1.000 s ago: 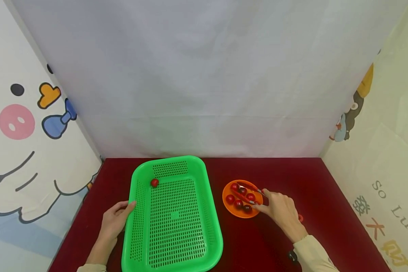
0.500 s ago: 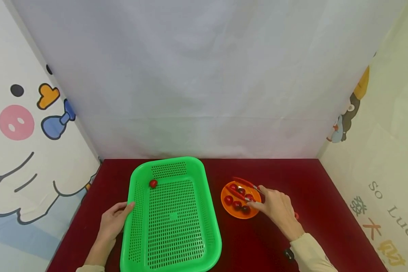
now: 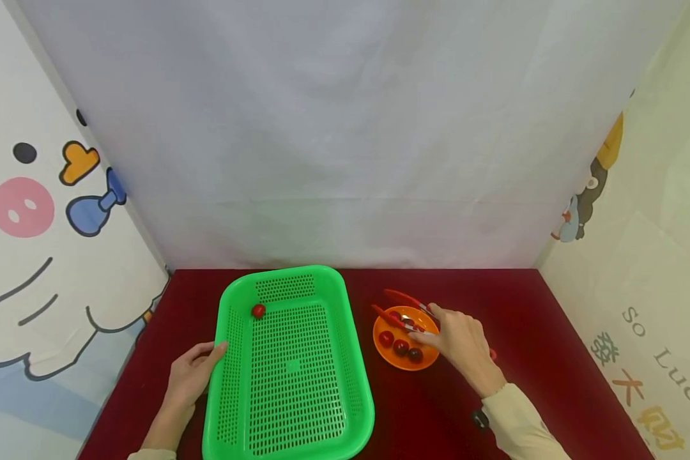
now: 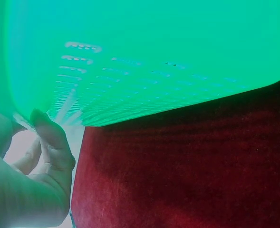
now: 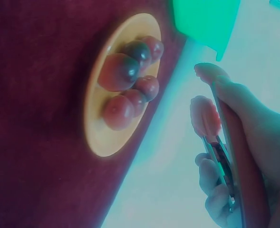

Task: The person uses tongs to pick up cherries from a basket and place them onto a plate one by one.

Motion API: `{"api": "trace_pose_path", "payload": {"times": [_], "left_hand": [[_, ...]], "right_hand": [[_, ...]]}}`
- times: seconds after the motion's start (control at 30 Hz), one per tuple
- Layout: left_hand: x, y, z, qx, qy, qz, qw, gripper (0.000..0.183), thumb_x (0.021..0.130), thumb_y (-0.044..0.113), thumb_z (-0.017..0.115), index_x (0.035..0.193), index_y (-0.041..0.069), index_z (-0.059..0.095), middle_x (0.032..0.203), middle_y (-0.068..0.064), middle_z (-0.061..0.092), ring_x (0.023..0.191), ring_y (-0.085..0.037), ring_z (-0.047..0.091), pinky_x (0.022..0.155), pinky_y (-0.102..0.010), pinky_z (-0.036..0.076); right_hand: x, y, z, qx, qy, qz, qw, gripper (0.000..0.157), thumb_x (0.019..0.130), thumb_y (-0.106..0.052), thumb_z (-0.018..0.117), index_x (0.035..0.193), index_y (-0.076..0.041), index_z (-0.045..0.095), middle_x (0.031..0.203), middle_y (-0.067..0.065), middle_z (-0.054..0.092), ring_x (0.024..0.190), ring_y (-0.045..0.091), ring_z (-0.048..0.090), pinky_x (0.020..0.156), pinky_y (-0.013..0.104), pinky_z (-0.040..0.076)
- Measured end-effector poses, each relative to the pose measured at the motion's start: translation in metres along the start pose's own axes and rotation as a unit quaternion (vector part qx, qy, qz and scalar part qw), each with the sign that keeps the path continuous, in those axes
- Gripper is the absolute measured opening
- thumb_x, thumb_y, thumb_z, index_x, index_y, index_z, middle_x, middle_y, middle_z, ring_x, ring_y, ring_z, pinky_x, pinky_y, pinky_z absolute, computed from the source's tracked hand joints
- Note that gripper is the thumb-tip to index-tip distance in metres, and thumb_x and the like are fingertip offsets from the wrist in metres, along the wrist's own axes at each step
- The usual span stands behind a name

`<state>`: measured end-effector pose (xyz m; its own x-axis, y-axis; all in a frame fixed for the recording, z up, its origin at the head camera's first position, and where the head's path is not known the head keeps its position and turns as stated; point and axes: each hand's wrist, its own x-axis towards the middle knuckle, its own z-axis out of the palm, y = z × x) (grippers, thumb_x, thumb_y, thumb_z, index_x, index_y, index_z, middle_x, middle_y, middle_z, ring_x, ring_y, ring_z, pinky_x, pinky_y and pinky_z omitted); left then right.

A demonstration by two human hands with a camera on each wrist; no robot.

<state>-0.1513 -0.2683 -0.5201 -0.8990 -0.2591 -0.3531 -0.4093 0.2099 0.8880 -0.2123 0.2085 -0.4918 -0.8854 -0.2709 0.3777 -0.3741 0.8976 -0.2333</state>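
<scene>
My left hand (image 3: 188, 377) holds the left rim of a green perforated plastic basket (image 3: 296, 399); in the left wrist view, thumb and fingers pinch that rim. A red cherry tomato (image 3: 258, 311) lies inside the basket near its far left corner. My right hand (image 3: 461, 342) grips red-tipped metal tongs (image 3: 388, 317), thumb on one arm and fingers on the other. The tongs' tips stand apart above the far side of an orange plate (image 3: 395, 363), with nothing visible between them. Several red and dark tomatoes (image 5: 118, 112) lie on the plate, partly hidden by the tongs in the head view.
A dark red cloth (image 3: 471, 291) covers the table. Behind it hangs a pale curtain (image 3: 345, 160), and printed panels stand at both sides. A small black object (image 3: 480, 419) lies beside the right sleeve.
My right hand and the tongs have lifted from among the tomatoes and shifted left and toward the far side, the tips still apart. My left hand has stayed on the basket rim.
</scene>
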Motion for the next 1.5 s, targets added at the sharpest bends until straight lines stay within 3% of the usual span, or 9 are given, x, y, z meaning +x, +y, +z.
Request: {"api": "trace_pose_path", "payload": {"times": [0.23,0.47,0.7,0.93,1.13,1.5], "left_hand": [[0.001,0.0,0.0,0.011,-0.001,0.0,0.9999,0.07,0.1,0.052,0.065,0.144,0.0,0.051,0.092,0.006,0.07,0.065,-0.01,0.051,0.06,-0.03,0.045],[0.002,-0.001,0.0,0.01,-0.003,-0.004,0.9999,0.071,0.099,0.053,0.065,0.145,0.0,0.05,0.094,0.004,0.071,0.069,-0.01,0.056,0.063,-0.031,0.048],[0.003,-0.004,0.0,0.006,-0.007,-0.009,0.9999,0.075,0.098,0.056,0.065,0.146,0.001,0.049,0.093,0.007,0.07,0.069,-0.01,0.056,0.064,-0.032,0.049],[0.005,-0.006,0.002,0.0,0.007,-0.011,0.9999,0.068,0.099,0.051,0.065,0.144,0.001,0.053,0.092,0.005,0.073,0.073,-0.011,0.066,0.066,-0.032,0.055],[0.005,-0.006,0.0,0.005,0.002,-0.012,0.9999,0.072,0.098,0.055,0.065,0.145,0.002,0.051,0.091,0.008,0.072,0.068,-0.01,0.06,0.062,-0.031,0.05],[0.007,-0.007,0.0,0.005,0.006,-0.011,0.9999,0.073,0.097,0.055,0.066,0.145,0.001,0.051,0.089,0.009,0.071,0.071,-0.009,0.062,0.064,-0.031,0.051]], "right_hand": [[0.008,-0.007,-0.002,0.001,0.018,-0.01,1.0,0.05,0.071,-0.041,0.096,0.09,-0.008,0.065,0.056,-0.007,0.029,0.048,0.008,0.021,0.043,0.024,0.019],[0.016,-0.017,-0.004,0.01,0.01,-0.003,1.0,0.056,0.074,-0.045,0.093,0.107,-0.004,0.074,0.055,-0.007,0.035,0.048,0.008,0.022,0.043,0.024,0.02],[0.023,-0.027,-0.002,0.019,0.016,-0.004,1.0,0.053,0.074,-0.045,0.093,0.105,-0.005,0.075,0.055,-0.007,0.033,0.048,0.008,0.021,0.044,0.024,0.018],[0.027,-0.035,0.0,0.028,0.023,-0.012,0.999,0.056,0.073,-0.046,0.093,0.107,-0.006,0.074,0.054,-0.009,0.041,0.048,0.008,0.022,0.044,0.023,0.018],[0.032,-0.043,0.0,0.037,0.016,-0.013,0.999,0.058,0.074,-0.046,0.093,0.112,-0.005,0.074,0.055,-0.008,0.044,0.047,0.008,0.021,0.043,0.023,0.018],[0.043,-0.058,0.001,0.021,0.026,-0.039,0.999,0.057,0.072,-0.047,0.094,0.106,-0.006,0.073,0.055,-0.009,0.026,0.049,0.007,0.016,0.045,0.022,0.014]]}}
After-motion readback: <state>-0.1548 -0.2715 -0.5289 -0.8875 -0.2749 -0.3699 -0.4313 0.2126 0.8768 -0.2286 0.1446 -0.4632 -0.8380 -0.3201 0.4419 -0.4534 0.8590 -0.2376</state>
